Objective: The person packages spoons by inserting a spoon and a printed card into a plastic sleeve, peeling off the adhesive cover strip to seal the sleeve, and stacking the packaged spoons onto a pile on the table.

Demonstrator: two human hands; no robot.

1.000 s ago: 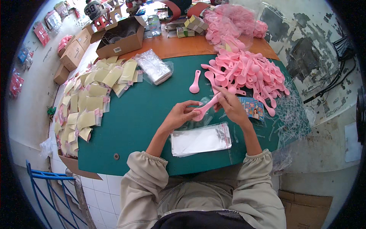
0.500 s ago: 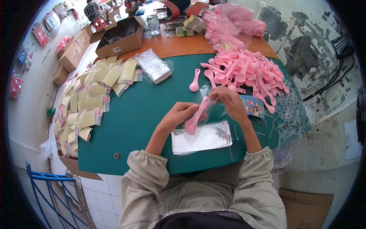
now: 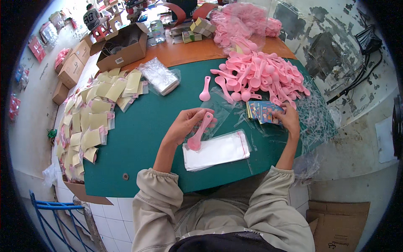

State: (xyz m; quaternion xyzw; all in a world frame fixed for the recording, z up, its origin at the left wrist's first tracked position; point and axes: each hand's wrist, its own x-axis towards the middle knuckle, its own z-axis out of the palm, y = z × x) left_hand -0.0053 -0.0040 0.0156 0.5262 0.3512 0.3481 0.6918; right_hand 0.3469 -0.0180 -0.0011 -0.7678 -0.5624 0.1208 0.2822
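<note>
My left hand (image 3: pixel 189 123) is closed on a pink spoon (image 3: pixel 200 132) in a clear plastic bag, its bowl end hanging down over a stack of clear bags (image 3: pixel 218 153). Over to the right, my right hand (image 3: pixel 289 119) has its fingers on a stack of blue printed cards (image 3: pixel 266 112); whether it pinches one card is too small to tell. Behind the cards lies a large heap of pink spoons (image 3: pixel 264 75). One loose pink spoon (image 3: pixel 205 89) rests apart, left of the heap.
Many packed pouches with cream cards (image 3: pixel 100 106) cover the table's left side. Beyond them stand an open cardboard box (image 3: pixel 121 48) and a pack of clear bags (image 3: pixel 159 76). Clear plastic strips (image 3: pixel 317 115) pile at the right edge. A seated person (image 3: pixel 92 19) is far back left.
My right hand has left the bagged spoon and moved right to the card stack. My left hand still holds the spoon. The whole view has shifted slightly.
</note>
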